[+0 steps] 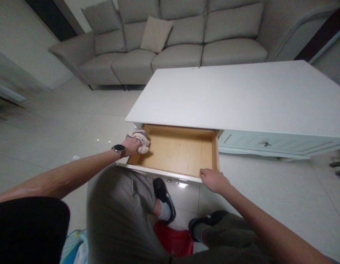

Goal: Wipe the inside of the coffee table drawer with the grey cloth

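Observation:
A wooden drawer (172, 150) stands pulled out from the white coffee table (227, 95), and nothing lies on the visible part of its floor. My left hand (132, 146), a watch on its wrist, grips a crumpled patterned cloth (142, 141) at the drawer's left side wall. Folds of the cloth hide the wall's edge and some of the fingertips. My right hand (214, 179) is closed over the top edge of the drawer front near its right corner, thumb on the inner side.
A second drawer (266, 143) to the right is closed. Behind the table runs a grey sofa (181, 55) with a beige cushion (156, 33). A red plastic object (174, 238) lies between my feet, and a blue basket (75, 245) stands at lower left.

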